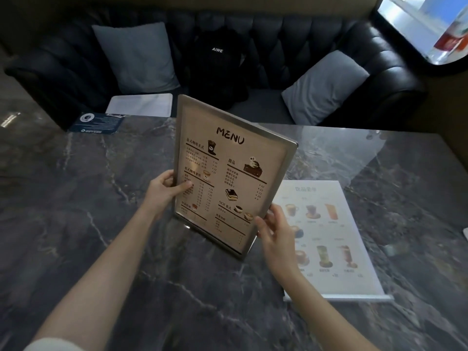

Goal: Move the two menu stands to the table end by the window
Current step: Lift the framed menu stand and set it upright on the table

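A metal-framed menu stand (233, 171) headed "MENU" is held upright and tilted over the middle of the dark marble table (88, 198). My left hand (164, 191) grips its left edge, thumb on the front. My right hand (273, 229) holds its lower right corner. A second menu stand (336, 224), white with drink pictures, lies flat on the table to the right, partly hidden by my right hand. The window (430, 24) is at the top right.
A black leather sofa (304, 34) runs behind the table with two grey cushions (136, 54) and a black backpack (217, 64). A dark blue card (96, 124) lies at the table's far left edge, with a white pad (141, 105) on the sofa seat behind it.
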### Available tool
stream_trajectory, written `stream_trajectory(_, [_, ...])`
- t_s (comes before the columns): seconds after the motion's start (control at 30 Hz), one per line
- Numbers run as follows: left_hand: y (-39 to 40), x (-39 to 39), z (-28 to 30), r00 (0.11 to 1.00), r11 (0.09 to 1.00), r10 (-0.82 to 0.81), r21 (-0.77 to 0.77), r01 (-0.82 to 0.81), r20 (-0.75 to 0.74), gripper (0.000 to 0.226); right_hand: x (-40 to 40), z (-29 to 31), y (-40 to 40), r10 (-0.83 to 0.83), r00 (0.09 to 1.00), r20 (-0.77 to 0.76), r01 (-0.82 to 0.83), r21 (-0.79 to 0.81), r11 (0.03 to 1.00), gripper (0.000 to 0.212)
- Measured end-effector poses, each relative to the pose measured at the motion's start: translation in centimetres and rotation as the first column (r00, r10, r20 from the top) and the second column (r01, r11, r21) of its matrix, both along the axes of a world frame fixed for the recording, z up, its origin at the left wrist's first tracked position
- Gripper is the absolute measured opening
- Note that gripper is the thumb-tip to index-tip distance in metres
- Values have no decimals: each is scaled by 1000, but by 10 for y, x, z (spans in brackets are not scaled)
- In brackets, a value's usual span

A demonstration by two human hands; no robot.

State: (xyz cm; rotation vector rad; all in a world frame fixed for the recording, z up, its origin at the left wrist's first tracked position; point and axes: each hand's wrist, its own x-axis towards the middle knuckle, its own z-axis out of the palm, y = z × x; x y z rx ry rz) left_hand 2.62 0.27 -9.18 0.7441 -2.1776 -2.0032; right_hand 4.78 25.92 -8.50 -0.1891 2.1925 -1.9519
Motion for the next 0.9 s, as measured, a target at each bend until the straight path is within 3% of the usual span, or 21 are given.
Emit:
stream_trajectory(0.27, [-5, 8, -11, 999, 999, 32, -24, -32, -4, 25, 10, -6, -5, 12, 999, -45, -7, 97, 995, 30])
stream_trajectory(0.53, [-8, 14, -13, 999, 994, -1, -106, -3, -36, 41, 12, -8, -4, 13, 1000, -28, -11, 90, 996, 26])
stream_trajectory(0.67, [-6, 16, -12, 999, 989, -16, -147, 8, -48, 37, 11, -8, -3, 43, 997, -68, -31, 174, 984, 22])
stream_trajectory(0.8, [2, 19, -4, 999, 970, -39, -240, 38, -1, 28, 6, -8, 1, 101, 990, -99, -66, 308, 949, 18])
stream_trajectory(0.9, [14, 21, 2, 989, 878, -28, -469, 92, 142, 30, 1, -1, 3, 184, 980, -75, -130, 458, 880, 14])
